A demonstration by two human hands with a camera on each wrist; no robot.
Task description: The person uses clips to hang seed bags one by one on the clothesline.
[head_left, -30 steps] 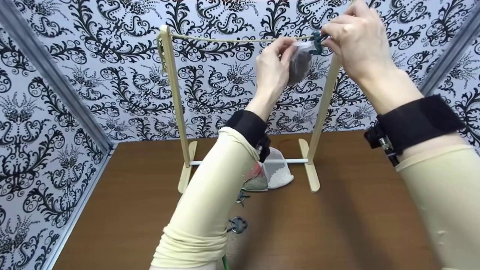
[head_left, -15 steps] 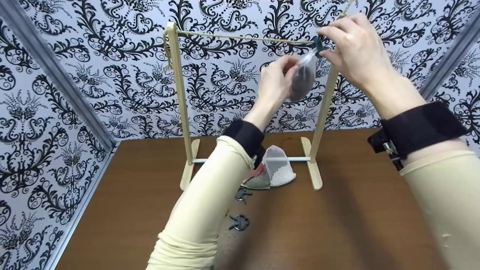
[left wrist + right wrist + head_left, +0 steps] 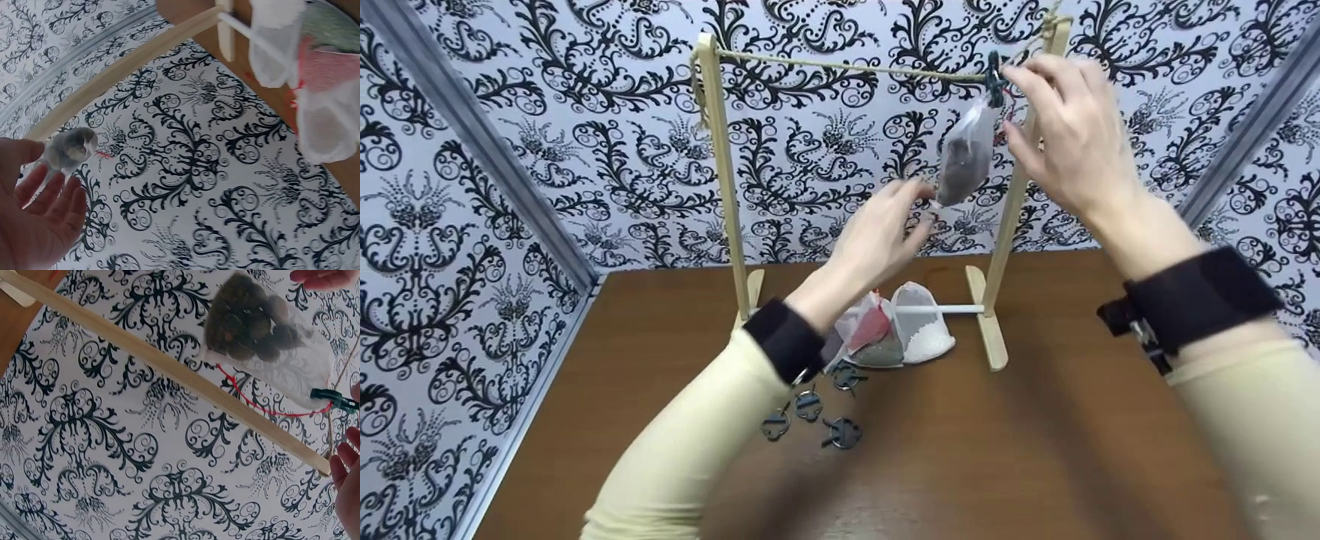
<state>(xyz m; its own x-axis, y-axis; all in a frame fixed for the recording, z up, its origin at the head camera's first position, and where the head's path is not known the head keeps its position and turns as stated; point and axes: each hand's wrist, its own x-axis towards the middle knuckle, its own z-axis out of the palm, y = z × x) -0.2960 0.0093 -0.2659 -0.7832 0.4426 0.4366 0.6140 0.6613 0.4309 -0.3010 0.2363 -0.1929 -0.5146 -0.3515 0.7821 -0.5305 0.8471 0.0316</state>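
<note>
A sheer white mesh bag hangs from a dark green clip on the rope. Dark round lumps fill its lower part, and a red cord loops beside it in the right wrist view. My right hand is beside the clip, thumb and fingers spread apart. Whether a fingertip still touches the clip cannot be told. Below and left of the bag is my left hand, fingers loosely bent and holding nothing. In the left wrist view that hand appears close to the bag's bottom.
Wooden posts carry the rope, joined low down by a white rod. Around the rod stand more mesh bags, one with white grains, one with a red part. Several dark clips lie on the brown table.
My left hand has let go of the bag and moved down and left. The bag now hangs from the clip. My right hand's fingers have spread away from the clip.
</note>
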